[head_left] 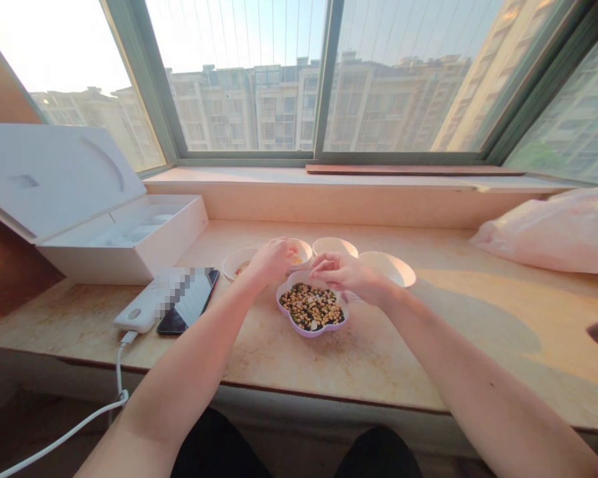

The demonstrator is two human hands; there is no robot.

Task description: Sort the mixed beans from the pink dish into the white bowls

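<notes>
As dark-and-pale beans fill a lilac dish, left hand and right hand grips half-close, contents unclear.

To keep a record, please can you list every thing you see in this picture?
Flower-shaped dish: 1, lilac, middle of ledge.
Mixed beans: many, dark and yellow, in dish.
Small bowls: 4, white, behind dish.
Open box: 1, white, left on ledge.
Power bank: 1, white, left of dish.
Cable: 1, white, hanging below ledge.
Smartphone: 1, black, beside power bank.
Plastic bag: 1, pale pink, right on ledge.
Stone ledge: 1, beige, under these things.
Window frames: several, green, behind ledge.
Buildings: several, cream, outside.
Left hand: 1, over rear bowl.
Right hand: 1, above dish.
</notes>
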